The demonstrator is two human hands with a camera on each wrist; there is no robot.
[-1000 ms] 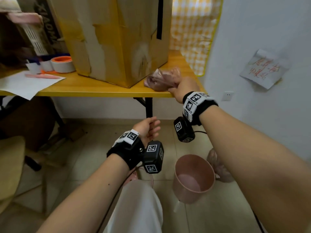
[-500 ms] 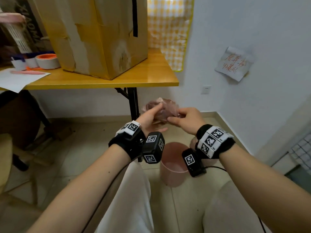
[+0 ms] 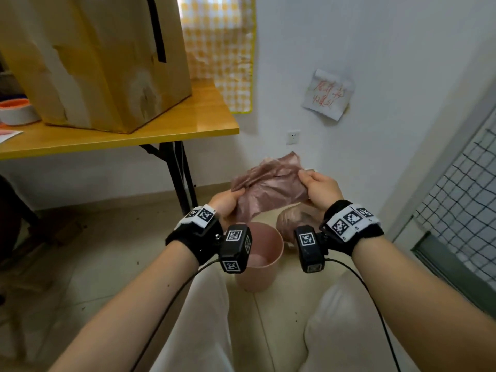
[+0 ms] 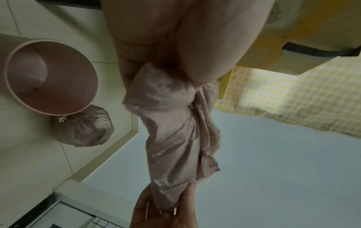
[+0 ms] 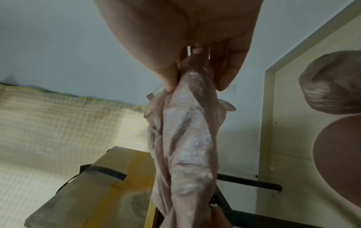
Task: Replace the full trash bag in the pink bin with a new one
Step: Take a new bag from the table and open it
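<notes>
A crumpled new pink trash bag [image 3: 271, 187] [image 4: 175, 138] [image 5: 187, 146] is stretched between both hands above the floor. My left hand [image 3: 228, 201] grips its lower left end and my right hand [image 3: 316, 186] pinches its upper right end. Below them the pink bin [image 3: 264, 269] [image 4: 52, 77] stands on the floor, with nothing inside. The full tied bag [image 3: 294, 220] [image 4: 83, 128] [image 5: 332, 83] lies on the floor just behind the bin to the right.
A yellow wooden table [image 3: 166, 127] with a large cardboard box [image 3: 94, 63] stands at the left, its black leg [image 3: 182, 181] near my left hand. A white wall [image 3: 375, 63] with a paper note [image 3: 327, 93] rises behind. A mesh door [image 3: 461, 210] stands at right.
My right hand took the bag off the table and brought it down above the bin. The left hand rose and took hold of it, and the hands have drawn apart, spreading the bag.
</notes>
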